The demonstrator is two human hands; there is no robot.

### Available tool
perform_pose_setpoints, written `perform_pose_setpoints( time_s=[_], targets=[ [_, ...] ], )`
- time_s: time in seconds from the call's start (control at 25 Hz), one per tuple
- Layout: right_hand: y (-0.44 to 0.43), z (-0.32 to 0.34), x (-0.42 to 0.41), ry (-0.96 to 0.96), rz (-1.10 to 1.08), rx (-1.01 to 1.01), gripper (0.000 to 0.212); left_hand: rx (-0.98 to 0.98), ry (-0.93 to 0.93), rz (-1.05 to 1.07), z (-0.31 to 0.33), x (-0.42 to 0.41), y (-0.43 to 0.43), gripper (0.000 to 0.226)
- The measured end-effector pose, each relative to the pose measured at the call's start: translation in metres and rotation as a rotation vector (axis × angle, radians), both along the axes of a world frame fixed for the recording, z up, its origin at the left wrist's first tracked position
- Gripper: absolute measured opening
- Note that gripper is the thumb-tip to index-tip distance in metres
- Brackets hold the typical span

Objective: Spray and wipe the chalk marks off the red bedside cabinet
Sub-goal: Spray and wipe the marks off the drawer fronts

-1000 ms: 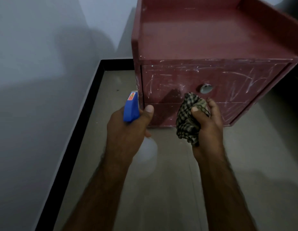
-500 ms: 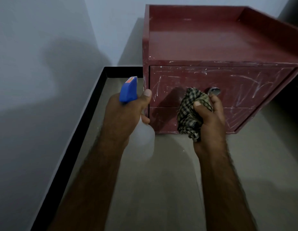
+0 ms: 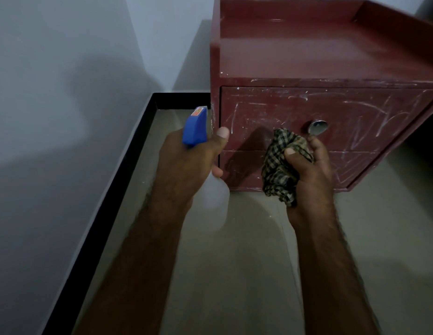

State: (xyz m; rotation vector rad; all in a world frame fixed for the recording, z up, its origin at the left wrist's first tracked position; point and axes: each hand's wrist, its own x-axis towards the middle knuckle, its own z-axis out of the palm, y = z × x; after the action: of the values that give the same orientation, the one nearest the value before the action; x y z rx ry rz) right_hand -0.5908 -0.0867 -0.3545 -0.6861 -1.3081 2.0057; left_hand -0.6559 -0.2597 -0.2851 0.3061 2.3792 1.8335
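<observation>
The red bedside cabinet [image 3: 331, 59] stands on the floor in the room's corner. White chalk scribbles cover its drawer front [image 3: 370, 117] around a round metal knob [image 3: 317, 127]. My left hand [image 3: 186, 163] grips a spray bottle [image 3: 195, 126] with a blue head and pale clear body, held just left of the cabinet's front corner. My right hand [image 3: 309, 170] holds a bunched checked cloth [image 3: 280, 165] right in front of the drawers, below and left of the knob.
A grey wall [image 3: 53, 93] runs along the left, with a black skirting strip [image 3: 109, 201] at its foot. Beige floor tiles [image 3: 235, 274] spread beneath my arms. A dark gap lies to the right of the cabinet.
The view has shifted so the cabinet sits further right and lower in frame. Both hands keep their hold, staying close to the drawer front, the bottle raised slightly.
</observation>
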Motion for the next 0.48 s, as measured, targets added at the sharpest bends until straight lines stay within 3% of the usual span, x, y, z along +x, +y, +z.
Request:
perform_pose_setpoints(
  time_s=[0.48],
  targets=[
    [-0.006, -0.004, -0.010, -0.063, 0.059, 0.141, 0.062, -0.069, -0.088, 0.051, -0.025, 0.005, 0.002, 0.033]
  ],
)
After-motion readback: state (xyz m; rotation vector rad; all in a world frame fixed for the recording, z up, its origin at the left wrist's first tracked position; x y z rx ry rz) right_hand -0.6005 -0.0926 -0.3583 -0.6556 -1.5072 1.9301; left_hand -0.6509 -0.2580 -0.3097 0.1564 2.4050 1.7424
